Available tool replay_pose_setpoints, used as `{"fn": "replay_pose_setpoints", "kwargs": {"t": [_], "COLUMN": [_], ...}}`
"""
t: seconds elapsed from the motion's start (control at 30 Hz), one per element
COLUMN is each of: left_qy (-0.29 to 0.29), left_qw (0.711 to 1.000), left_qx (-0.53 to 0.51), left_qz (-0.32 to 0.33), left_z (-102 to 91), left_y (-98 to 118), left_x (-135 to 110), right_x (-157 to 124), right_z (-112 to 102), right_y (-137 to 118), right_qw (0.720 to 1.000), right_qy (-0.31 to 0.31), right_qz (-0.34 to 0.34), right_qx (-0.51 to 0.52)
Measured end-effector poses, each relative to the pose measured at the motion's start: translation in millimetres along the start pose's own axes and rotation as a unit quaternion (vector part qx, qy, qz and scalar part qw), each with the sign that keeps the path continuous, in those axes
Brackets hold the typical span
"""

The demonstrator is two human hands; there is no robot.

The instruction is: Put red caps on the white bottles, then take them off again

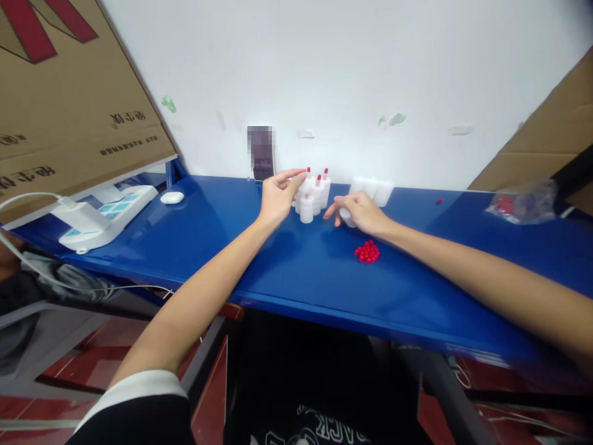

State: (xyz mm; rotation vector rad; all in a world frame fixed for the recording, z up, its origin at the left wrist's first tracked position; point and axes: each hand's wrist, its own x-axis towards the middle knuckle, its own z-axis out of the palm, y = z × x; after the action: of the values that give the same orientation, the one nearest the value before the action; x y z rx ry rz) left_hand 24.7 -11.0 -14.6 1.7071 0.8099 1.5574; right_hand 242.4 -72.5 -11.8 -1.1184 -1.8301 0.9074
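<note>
We've got a cluster of small white cylindrical plastic bottles (306, 211) upright and close together, near the back of the glossy blue tabletop (204, 222); three red tips (318, 179) show on top, and the frontmost bottle has none that we can see. Our left hand (277, 201) is at the cluster's left side, thumb and forefinger brought nearly together beside the leftmost red tip; too small to tell if they pinch it. Our right hand (364, 213) is just right of the cluster, fingers curled round a rounded white plastic piece (346, 216), probably another bottle; forefinger points toward the cluster. We read the step as fitting red tips onto bottles, partway through. Next move would call for a steady left hold and one small red piece lined up straight over a bare neck; main risk is knocking a neighbour over. Supply is the loose heap of small round red pieces (367, 252) in front of the right hand. Behind that hand, more white plastic containers (383, 193) stand by the white wall (417, 62). Further right: one stray red piece (440, 201), then a clear plastic bag (532, 207) with red inside. Well left: white oval case (172, 198), white power strip (88, 238).
</note>
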Motion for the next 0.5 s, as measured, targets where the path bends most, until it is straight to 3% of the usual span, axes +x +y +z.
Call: {"fn": "replay_pose_setpoints", "kwargs": {"t": [0.27, 0.5], "left_qy": [-0.045, -0.044], "left_qw": [0.997, 0.963], "left_qx": [0.063, 0.23], "left_qz": [0.02, 0.133], "left_z": [6.8, -4.9], "left_y": [-3, 16], "left_x": [-5, -9], "right_x": [2, 2], "right_z": [3, 3], "right_y": [4, 7], "right_qw": [0.998, 0.998], "right_qy": [0.003, 0.02], "right_qz": [-0.019, -0.012], "right_qx": [0.055, 0.058]}}
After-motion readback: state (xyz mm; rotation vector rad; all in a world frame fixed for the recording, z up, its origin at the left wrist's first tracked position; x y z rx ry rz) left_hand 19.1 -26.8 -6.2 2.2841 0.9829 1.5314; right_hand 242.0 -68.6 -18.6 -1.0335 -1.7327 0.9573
